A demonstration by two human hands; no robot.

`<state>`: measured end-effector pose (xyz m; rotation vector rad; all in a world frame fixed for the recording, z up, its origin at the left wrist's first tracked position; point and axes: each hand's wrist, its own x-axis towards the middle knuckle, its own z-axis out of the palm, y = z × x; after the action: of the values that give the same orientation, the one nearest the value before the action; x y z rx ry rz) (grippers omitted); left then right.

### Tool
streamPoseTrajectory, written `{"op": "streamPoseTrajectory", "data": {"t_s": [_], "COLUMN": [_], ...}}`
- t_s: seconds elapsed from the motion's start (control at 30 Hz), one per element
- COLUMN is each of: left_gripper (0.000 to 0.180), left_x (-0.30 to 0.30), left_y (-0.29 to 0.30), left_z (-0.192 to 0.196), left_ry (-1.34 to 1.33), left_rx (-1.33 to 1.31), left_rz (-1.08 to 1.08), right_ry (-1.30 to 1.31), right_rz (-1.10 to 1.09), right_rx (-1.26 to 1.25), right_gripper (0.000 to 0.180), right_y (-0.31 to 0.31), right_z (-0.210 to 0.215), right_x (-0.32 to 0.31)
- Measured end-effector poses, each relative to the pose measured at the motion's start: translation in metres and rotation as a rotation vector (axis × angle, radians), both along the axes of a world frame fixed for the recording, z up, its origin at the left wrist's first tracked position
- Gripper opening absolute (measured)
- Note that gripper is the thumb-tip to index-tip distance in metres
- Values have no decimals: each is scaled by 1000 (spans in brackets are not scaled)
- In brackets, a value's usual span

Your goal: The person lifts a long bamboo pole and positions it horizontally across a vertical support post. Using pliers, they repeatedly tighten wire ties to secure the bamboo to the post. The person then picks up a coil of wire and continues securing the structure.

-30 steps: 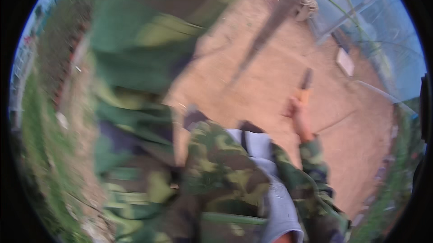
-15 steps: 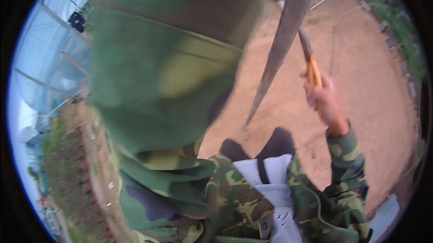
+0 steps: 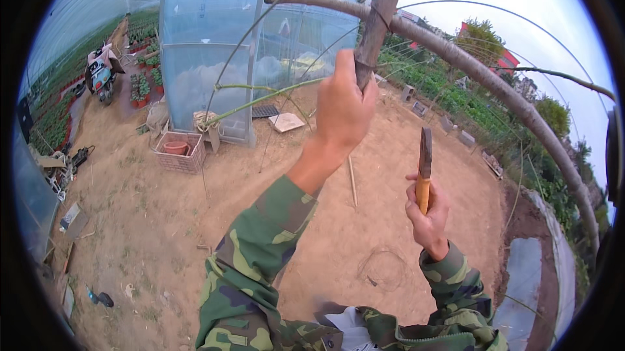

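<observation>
Bare, sandy ground (image 3: 163,208) stretched between plastic-covered greenhouse tunnels (image 3: 215,38), under a pale sky. Near the closest tunnel wall stood a wire crate (image 3: 177,154) with a terracotta pot (image 3: 175,147) inside it, and a parked scooter (image 3: 101,74) stood farther off at the upper left, beside rows of potted plants. Green crops ran along the right side behind a curved edge of soil.

Both forearms wore camouflage sleeves. The left hand (image 3: 343,107) was raised high and clenched around an upright wooden pole (image 3: 381,15), its fingers wrapped about the shaft just below where a long bent branch (image 3: 495,84) crossed the pole. A thin wire appeared to loop around the pole close above that hand, though its exact path was hard to make out.

The right hand (image 3: 428,217) sat lower and to the right, well apart from the pole, closed in a fist around the orange handle of a knife (image 3: 424,168). Its dark blade pointed straight up, touching nothing.

A coil of thin wire (image 3: 383,269) lay on the ground below the right hand, and a slim stick (image 3: 352,182) rested on the dirt between the two arms.
</observation>
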<state>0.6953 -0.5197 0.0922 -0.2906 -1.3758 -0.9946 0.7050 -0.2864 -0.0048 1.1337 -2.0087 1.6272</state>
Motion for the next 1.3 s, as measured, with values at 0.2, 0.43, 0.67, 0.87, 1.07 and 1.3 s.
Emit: {"op": "streamPoseTrajectory", "data": {"t_s": [0.2, 0.43, 0.67, 0.87, 1.07, 1.3], "left_gripper": [27, 24, 26, 30, 31, 30], "left_x": [-2, -9, -4, 0, -5, -4], "left_y": [11, 12, 21, 18, 22, 19], "left_z": [-10, -12, -13, -13, -17, -17], "left_ry": [-65, -36, -56, -123, -60, -114], "left_rx": [9, -8, 11, 2, 6, 26], "left_rz": [-35, -17, -29, -52, -21, -19], "right_ry": [82, 242, 374, -465, -92, -606], "right_rz": [79, -101, -73, 110, 233, 254], "right_rx": [-31, 64, -178, -25, -267, -63], "right_gripper": [40, 23, 18, 16, 19, 19], "right_y": [-34, -38, -55, -49, -57, -48], "right_z": [72, 102, 113, 132, 141, 122], "right_x": [18, 20, 43, 39, 57, 46]}}
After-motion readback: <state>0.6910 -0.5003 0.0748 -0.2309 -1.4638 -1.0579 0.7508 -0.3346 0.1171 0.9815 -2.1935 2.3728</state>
